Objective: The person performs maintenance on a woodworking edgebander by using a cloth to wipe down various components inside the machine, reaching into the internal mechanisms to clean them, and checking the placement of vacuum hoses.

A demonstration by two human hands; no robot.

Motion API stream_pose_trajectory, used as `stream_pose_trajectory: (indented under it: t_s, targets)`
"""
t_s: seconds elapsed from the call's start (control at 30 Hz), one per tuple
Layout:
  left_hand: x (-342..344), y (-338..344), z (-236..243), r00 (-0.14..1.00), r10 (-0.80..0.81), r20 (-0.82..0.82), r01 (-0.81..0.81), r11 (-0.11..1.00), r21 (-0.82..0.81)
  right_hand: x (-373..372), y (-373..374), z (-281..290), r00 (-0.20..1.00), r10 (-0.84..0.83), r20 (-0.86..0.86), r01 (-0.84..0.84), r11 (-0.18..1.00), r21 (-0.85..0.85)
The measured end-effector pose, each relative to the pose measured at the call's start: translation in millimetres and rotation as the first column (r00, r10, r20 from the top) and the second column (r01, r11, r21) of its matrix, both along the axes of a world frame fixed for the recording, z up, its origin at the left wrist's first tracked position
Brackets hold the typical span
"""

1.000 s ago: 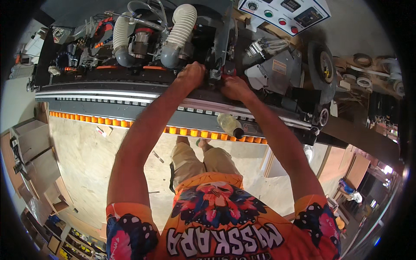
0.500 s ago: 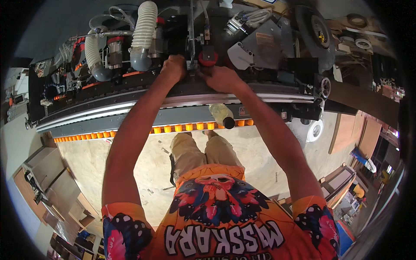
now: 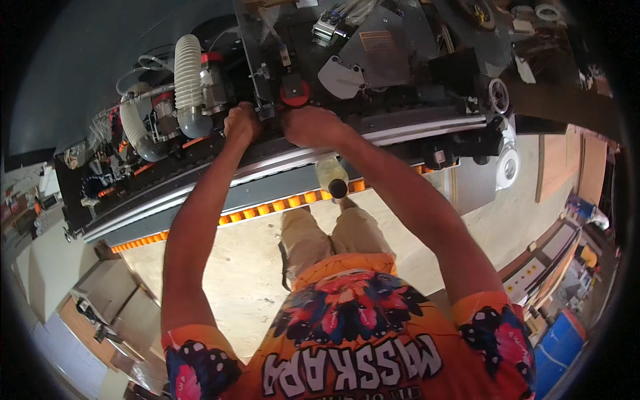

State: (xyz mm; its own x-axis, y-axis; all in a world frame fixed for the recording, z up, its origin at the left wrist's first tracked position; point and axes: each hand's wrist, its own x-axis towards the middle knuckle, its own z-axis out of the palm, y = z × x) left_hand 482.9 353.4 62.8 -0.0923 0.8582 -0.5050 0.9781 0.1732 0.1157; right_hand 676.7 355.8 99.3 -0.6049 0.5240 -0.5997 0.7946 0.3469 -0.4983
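Both my arms reach forward into the open works of a long dark machine. My left hand (image 3: 243,121) is closed, knuckles up, just left of a small metal bracket (image 3: 266,110) at the foot of an upright bar. What its fingers grip is hidden. Close by on the other side, my right hand (image 3: 313,127) is curled with its back toward me, below a black part with a round red base (image 3: 294,92). Its fingertips cannot be seen, nor anything in them. A clear bottle with a dark cap (image 3: 331,175) sits at the machine's front, under my right wrist.
Ribbed white hoses (image 3: 189,73) rise from motor units on the left. A pale metal rail (image 3: 280,159) and a row of orange rollers (image 3: 280,205) run along the front edge. A handwheel (image 3: 498,95) stands at the right end. Wooden boards (image 3: 559,167) lean beyond it.
The view has turned, so the machine sits further left and tilted. My right hand has drawn in its fingers and shows more of its back. My left hand stays beside the bracket.
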Motion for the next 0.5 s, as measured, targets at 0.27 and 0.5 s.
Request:
stream_pose_trajectory:
  t_s: [0.27,0.5]
  targets:
    - [16,6,10,0.989,-0.128,0.079,0.119,0.987,0.106,7,-6,-22,0.998,0.003,-0.067,-0.001,0.999,0.04]
    - [13,13,-29,0.989,0.006,0.148,-0.016,0.998,0.064,32,4,17,0.989,-0.118,0.086,0.125,0.989,-0.084]
